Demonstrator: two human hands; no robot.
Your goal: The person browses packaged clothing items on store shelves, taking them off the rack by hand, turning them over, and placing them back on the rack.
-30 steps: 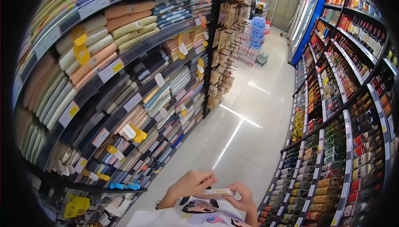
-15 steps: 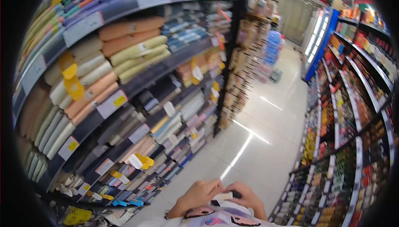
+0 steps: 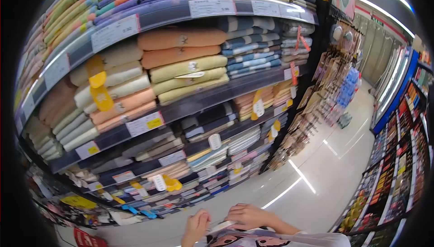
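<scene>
Low in the view, my left hand (image 3: 197, 225) is curled closed; whatever may be in its fingers is hidden. Just right of it, my right hand (image 3: 247, 216) is bent over a small white flat object (image 3: 224, 225) and grips its far edge. The object lies between the two hands, close to the printed white shirt (image 3: 253, 239). Beyond the hands stands a shelf of folded towels, with orange towels (image 3: 181, 40), yellow-green towels (image 3: 187, 73) and blue checked towels (image 3: 253, 50). Neither hand touches the shelf.
Price labels (image 3: 144, 124) and yellow tags hang along the shelf edges. Small packs hang on a hook rack (image 3: 312, 111) at its end. Tiled floor (image 3: 289, 192) runs past blue-wrapped bottles (image 3: 348, 86). Packed shelves (image 3: 398, 156) stand on the right, a red basket (image 3: 88, 238) lower left.
The view has swung left, so the towel shelf fills more of it and the right-hand shelves less. My hands stay close together around the white object, with the right hand now more over it.
</scene>
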